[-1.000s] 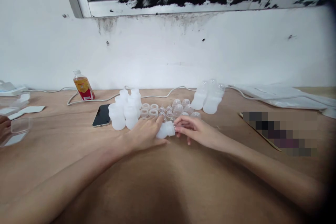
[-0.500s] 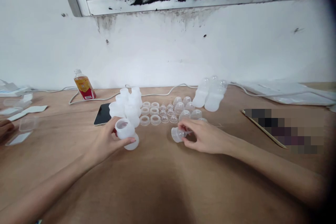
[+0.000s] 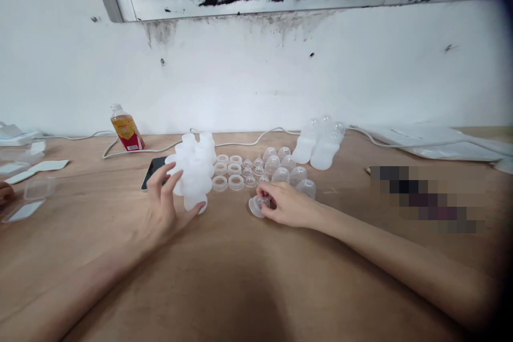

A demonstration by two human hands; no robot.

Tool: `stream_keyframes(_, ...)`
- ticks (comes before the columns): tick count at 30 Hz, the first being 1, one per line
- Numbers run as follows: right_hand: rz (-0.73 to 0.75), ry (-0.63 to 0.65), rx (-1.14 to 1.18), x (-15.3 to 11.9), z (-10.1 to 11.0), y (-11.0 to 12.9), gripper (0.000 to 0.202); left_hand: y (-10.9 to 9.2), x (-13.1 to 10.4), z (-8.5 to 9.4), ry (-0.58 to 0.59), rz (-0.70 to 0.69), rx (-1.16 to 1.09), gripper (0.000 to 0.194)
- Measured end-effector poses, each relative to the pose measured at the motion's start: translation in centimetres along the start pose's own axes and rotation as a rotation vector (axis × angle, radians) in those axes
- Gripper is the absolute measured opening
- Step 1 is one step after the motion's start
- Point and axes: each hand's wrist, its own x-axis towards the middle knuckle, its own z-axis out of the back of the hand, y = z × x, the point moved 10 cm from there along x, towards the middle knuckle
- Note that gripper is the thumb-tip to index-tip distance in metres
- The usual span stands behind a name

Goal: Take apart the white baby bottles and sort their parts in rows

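Note:
My left hand (image 3: 166,203) is open, fingers spread, beside a cluster of white translucent baby bottles (image 3: 192,165). Its thumb tip lies at the base of the front bottle (image 3: 195,201). With my right hand (image 3: 278,203) I pinch a clear bottle nipple, largely covered by my fingers, with a round collar (image 3: 255,207) low over the table. Between the hands stand white collar rings (image 3: 235,183) and small clear nipples (image 3: 250,180) in rows. Clear dome caps (image 3: 281,175) are lined up behind my right hand.
Assembled, capped bottles (image 3: 321,150) stand at the back right. A phone (image 3: 150,171) and a drink bottle (image 3: 127,131) are at left, near a white cable (image 3: 256,142). Another person's hand (image 3: 5,192) is at the left edge by clear plastic boxes (image 3: 39,188).
My left hand has let go of the tilted bottle, and its fingers have spread. My right hand has moved left with the nipple and turned its collar toward the table.

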Motion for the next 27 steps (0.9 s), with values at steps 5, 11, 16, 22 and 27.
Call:
stream_keyframes(5, 0.052, -0.039, -0.007, 0.6, -0.8, 1.4, 0.011, -5.9, 0.1, -5.4, 0.475, -0.14, -0.195, 0.044)
stream_keyframes(11, 0.036, -0.094, 0.091, 0.5, -0.8, 0.9, 0.007, -6.5, -0.2, -12.5, 0.783, 0.148, -0.461, 0.054)
stream_keyframes(16, -0.153, -0.044, 0.546, 0.0, -1.6, -2.6, 0.013, -5.5, -0.4, -12.8, 0.774, 0.134, -0.4, 0.034)
stream_keyframes(22, -0.18, -0.145, 0.137, -0.3, -0.4, -3.0, 0.015, -6.1, -0.4, -11.6, 0.72, -0.021, -0.126, 0.022)
stream_keyframes(27, -0.132, -0.149, 0.027, 0.5, -0.9, -2.4, 0.022, -6.0, -0.6, -11.8, 0.727, -0.036, 0.013, 0.023)
